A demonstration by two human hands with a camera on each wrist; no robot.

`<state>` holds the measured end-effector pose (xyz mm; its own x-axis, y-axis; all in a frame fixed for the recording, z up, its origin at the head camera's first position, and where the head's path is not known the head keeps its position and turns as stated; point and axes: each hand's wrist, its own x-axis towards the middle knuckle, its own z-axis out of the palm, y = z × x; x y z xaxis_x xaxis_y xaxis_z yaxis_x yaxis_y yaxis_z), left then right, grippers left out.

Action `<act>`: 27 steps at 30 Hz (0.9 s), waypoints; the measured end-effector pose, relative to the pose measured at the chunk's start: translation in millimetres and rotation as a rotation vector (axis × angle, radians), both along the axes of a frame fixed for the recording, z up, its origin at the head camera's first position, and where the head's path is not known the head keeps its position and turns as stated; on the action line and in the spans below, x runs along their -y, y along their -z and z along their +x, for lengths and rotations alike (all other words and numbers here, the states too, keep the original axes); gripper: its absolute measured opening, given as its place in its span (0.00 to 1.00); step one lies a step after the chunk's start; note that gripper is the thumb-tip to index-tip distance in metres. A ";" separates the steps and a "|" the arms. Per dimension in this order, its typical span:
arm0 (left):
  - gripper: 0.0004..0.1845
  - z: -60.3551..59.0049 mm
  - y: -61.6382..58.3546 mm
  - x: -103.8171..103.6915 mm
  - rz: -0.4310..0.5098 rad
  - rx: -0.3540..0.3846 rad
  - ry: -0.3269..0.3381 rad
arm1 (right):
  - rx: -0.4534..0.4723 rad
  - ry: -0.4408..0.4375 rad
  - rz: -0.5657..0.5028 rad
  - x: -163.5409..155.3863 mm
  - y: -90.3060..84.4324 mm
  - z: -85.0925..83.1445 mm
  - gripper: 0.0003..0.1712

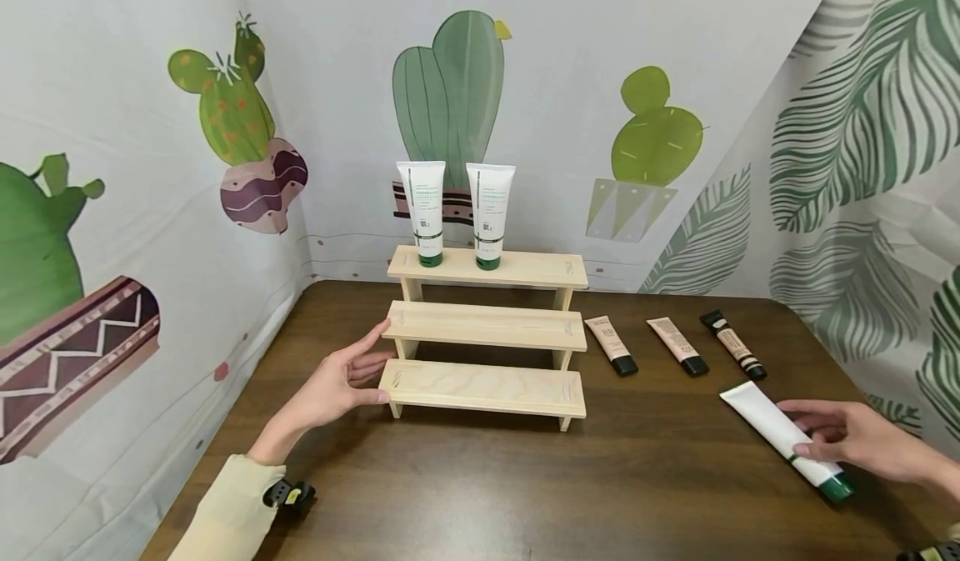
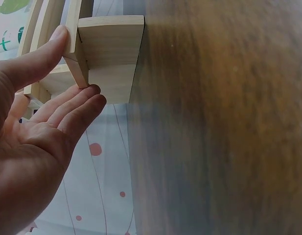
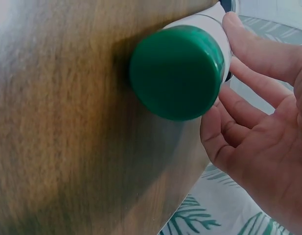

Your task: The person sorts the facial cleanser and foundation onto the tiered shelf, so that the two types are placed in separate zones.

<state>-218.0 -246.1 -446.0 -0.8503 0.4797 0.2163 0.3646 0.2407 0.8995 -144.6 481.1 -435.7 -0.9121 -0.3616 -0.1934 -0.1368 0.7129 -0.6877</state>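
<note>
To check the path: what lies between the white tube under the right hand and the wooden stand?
Only bare table lies between the white tube and the wooden stand, in the head view.

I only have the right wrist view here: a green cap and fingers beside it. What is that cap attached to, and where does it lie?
Observer: It caps a white tube lying flat on the table; the right hand grips it near the cap.
Operator: What is the other hand doing?
Observer: The left hand touches the left end of a three-step wooden stand with straight fingers.
Operator: Anything on the stand?
Observer: Two white tubes stand upright, caps down, on its top step.
</note>
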 end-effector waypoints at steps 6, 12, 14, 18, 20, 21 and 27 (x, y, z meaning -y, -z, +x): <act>0.55 -0.2 -0.3 0.2 0.017 0.002 0.008 | -0.031 0.019 0.033 3.5 1.0 0.2 0.35; 0.55 -0.8 0.8 -0.1 0.003 -0.008 0.012 | 0.003 -0.027 0.018 -2.7 -1.1 -0.1 0.32; 0.54 -1.0 0.9 0.2 0.004 -0.011 0.018 | 0.022 -0.068 -0.004 -7.6 -2.1 -0.8 0.30; 0.54 -0.9 0.2 0.9 0.003 -0.018 0.023 | 0.052 -0.115 -0.038 -15.8 -3.8 -3.0 0.26; 0.54 -0.9 0.3 1.1 0.000 -0.019 0.018 | 0.071 -0.122 -0.045 -17.6 -4.3 -4.8 0.25; 0.54 -0.9 0.3 1.2 -0.003 -0.017 0.012 | 0.085 -0.122 -0.051 -17.8 -4.3 -5.7 0.25; 0.55 -1.3 0.8 0.6 -0.008 -0.005 0.002 | 0.102 -0.176 -0.118 -16.8 -3.0 -6.3 0.25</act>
<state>-219.4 -246.7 -446.9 -0.8482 0.4833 0.2169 0.3700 0.2476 0.8954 -150.9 498.0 -432.7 -0.8112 -0.5385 -0.2279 -0.1773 0.5979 -0.7817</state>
